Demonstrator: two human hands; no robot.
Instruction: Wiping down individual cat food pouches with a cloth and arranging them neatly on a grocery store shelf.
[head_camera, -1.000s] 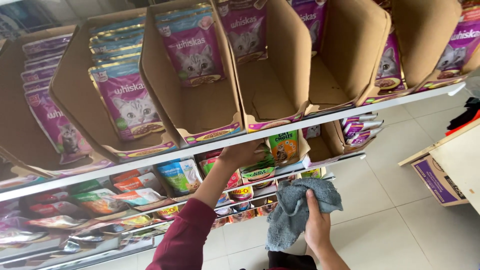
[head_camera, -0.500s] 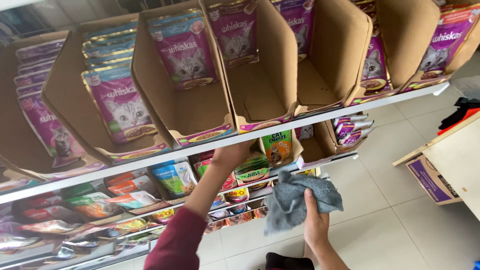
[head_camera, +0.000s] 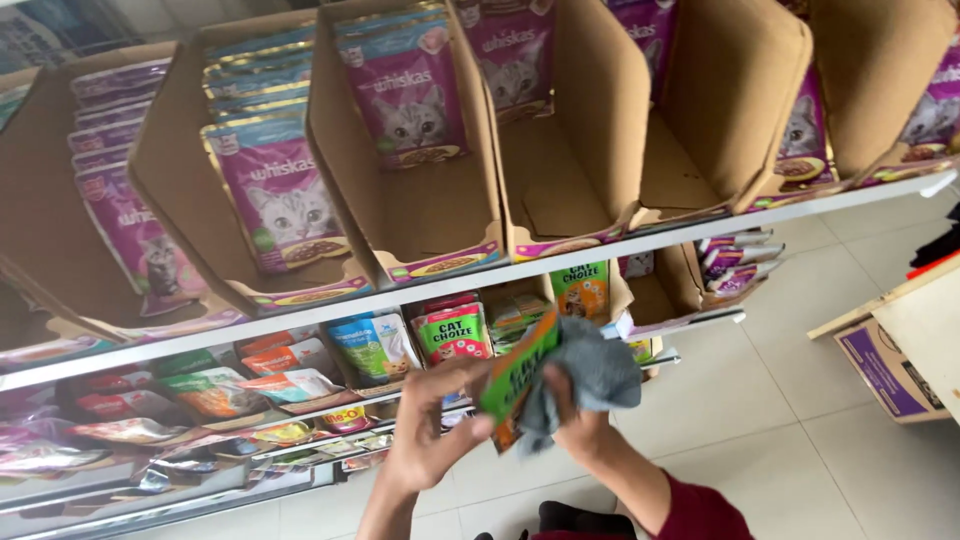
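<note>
Half the green pouch (head_camera: 515, 378) behind grey cloth (head_camera: 590, 375)

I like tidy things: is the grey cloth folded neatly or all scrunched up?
Scrunched up. The cloth is bunched in the right hand, pressed against a green pouch the left hand holds.

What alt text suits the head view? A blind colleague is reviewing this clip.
Two hands meet below a shelf: the left hand holds a green and orange pouch while the right hand presses a grey cloth to it. Cardboard trays of purple pet-food pouches fill the white shelf above.
</note>
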